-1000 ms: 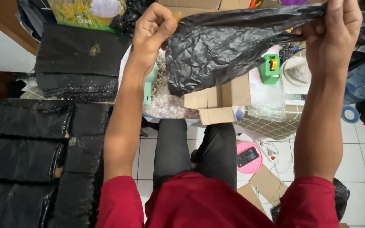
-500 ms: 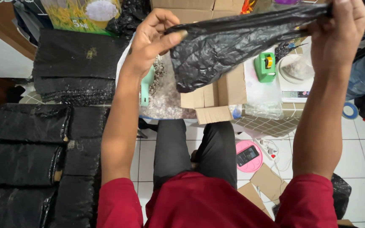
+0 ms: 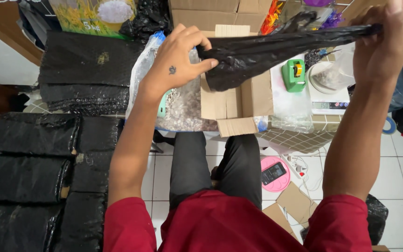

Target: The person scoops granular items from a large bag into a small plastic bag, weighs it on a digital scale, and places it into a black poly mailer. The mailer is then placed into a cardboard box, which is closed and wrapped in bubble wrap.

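Black plastic bag: being held stretched and twisted between 2 hands, hanging in the air above an open cardboard box, not touching it.

Left hand: gripping the bag's wider, bunched end; fingers curled and pinching the plastic against the thumb; small dark mark showing on the back of the hand.

Right hand: raised higher, gripping the bag's thin twisted end; fingers closed around the plastic, fingertips partly cut off by the top edge.

Clear bag of small pale pebbles: lying just beside the box, below the left hand, with a teal object partly hidden at the wrist.

Green tape dispenser: sitting beyond the box, next to a white digital scale carrying a clear bag.

Black wrapped parcels: lying stacked in rows on the floor on the left side.

Pink round dish holding a dark phone: resting on the white tiled floor, near flat cardboard scraps.

Red-sleeved arms and dark trousers: filling the lower centre.
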